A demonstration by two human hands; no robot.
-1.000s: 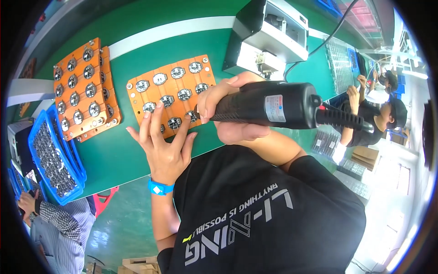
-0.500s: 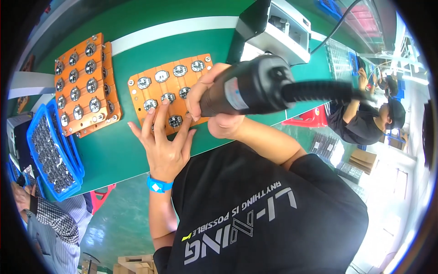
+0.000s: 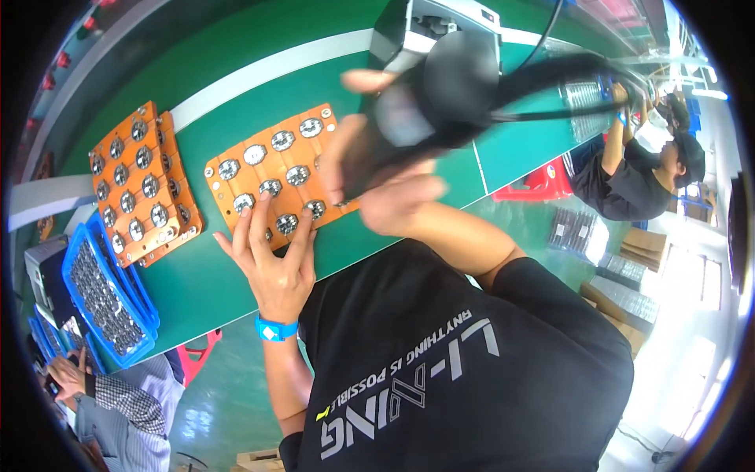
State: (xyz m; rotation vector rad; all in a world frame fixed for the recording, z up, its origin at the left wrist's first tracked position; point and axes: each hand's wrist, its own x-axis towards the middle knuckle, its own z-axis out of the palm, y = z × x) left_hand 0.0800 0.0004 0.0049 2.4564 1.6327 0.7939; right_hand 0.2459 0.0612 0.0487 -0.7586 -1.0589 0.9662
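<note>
An orange tray (image 3: 308, 149) lies on the green table with round circuit boards (image 3: 297, 175) set in rows. My left hand (image 3: 275, 275) rests on its near edge, fingers spread over the boards and holding nothing. Above the tray's right side, my right hand (image 3: 397, 206) is wrapped round a thick black electric screwdriver (image 3: 421, 118), with one finger stretched out past its far side. The tool and hand are smeared by motion, and its tip is hidden. From its back end a black cord (image 3: 558, 79) runs off to the right.
Stacked orange trays (image 3: 130, 189) with similar boards stand at the left. Nearer, a blue bin (image 3: 102, 295) holds many small parts. A black and white machine (image 3: 393, 35) sits at the back. Co-workers (image 3: 645, 173) are at the right; another person's hand (image 3: 67, 376) shows lower left.
The view has shifted slightly. My right hand has raised and tilted the electric screwdriver, one finger now stretched out. My left hand stays on the tray's near edge.
</note>
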